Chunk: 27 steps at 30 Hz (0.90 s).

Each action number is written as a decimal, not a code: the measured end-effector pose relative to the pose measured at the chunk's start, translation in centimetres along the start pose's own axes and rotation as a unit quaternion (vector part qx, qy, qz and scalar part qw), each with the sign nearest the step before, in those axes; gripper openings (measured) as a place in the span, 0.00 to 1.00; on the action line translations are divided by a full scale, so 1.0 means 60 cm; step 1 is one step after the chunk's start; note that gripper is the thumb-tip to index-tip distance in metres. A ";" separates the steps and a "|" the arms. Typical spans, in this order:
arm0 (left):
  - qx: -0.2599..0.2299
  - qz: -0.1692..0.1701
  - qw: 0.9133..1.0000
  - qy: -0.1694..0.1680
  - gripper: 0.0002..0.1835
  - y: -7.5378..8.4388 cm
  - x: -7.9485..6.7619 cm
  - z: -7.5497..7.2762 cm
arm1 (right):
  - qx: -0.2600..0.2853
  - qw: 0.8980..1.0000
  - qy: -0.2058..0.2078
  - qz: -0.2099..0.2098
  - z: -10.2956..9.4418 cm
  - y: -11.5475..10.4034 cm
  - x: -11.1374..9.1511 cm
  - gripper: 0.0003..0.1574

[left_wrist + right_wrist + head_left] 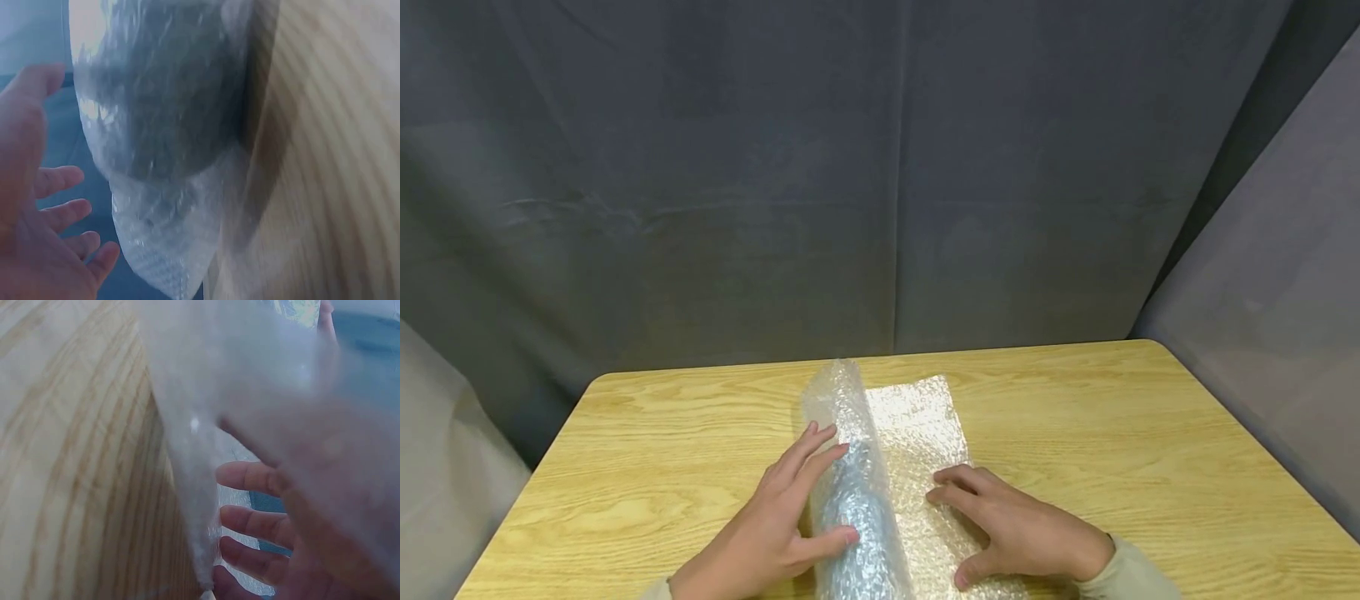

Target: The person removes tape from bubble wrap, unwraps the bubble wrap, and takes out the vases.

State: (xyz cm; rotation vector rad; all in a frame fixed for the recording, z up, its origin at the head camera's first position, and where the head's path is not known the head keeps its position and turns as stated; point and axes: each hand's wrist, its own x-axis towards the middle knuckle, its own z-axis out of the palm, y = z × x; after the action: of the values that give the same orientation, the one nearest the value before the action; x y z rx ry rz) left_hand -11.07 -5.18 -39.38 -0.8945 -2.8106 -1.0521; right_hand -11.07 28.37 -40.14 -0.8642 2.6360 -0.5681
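Note:
A roll of bubble wrap point(850, 400) lies lengthwise near the front middle of the table, around a bluish, rounded object point(857, 500) that shows through the layers. My left hand point(775, 517) rests on the roll's left side, fingers spread and thumb over its top. In the left wrist view the wrapped object point(169, 94) looks dark and round-ended, with loose wrap past its end. To the right spreads a flat sheet of the same bubble wrap point(917, 425). On its right edge my right hand point(1022, 533) lies with fingers slightly bent and apart, fingertips touching the film.
The wooden table point(647, 467) has rounded far corners. Behind it hangs a dark grey curtain point(737, 208), and a lighter cloth point(1262, 250) hangs along the right side. Another pale cloth point(452, 467) stands at the left.

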 end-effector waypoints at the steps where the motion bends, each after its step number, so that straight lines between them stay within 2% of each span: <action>1: -0.003 -0.002 1.000 -0.011 0.46 0.002 0.000 0.001 | -0.001 1.000 0.001 -0.002 0.000 0.000 0.000 0.58; 7: -0.017 -0.011 0.996 -0.083 0.45 0.009 0.001 0.008 | -0.008 1.000 0.008 -0.010 0.000 0.003 0.000 0.58; 11: -0.006 -0.005 0.995 -0.104 0.46 0.011 0.001 0.013 | -0.006 1.000 0.007 -0.005 0.002 0.003 -0.001 0.58; 17: 0.001 -0.010 0.994 -0.111 0.47 0.014 -0.002 0.016 | -0.010 1.000 0.008 -0.004 0.001 0.000 0.000 0.58; 27: 0.027 0.004 0.995 -0.099 0.47 0.011 -0.008 0.012 | -0.012 1.000 0.008 -0.013 0.001 -0.001 0.000 0.57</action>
State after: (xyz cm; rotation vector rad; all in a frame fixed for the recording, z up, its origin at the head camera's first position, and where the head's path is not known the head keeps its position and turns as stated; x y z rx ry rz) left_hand -10.20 -4.57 -39.61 -1.0576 -2.9743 -0.9299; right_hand -11.00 28.30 -40.19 -0.9056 2.6548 -0.5545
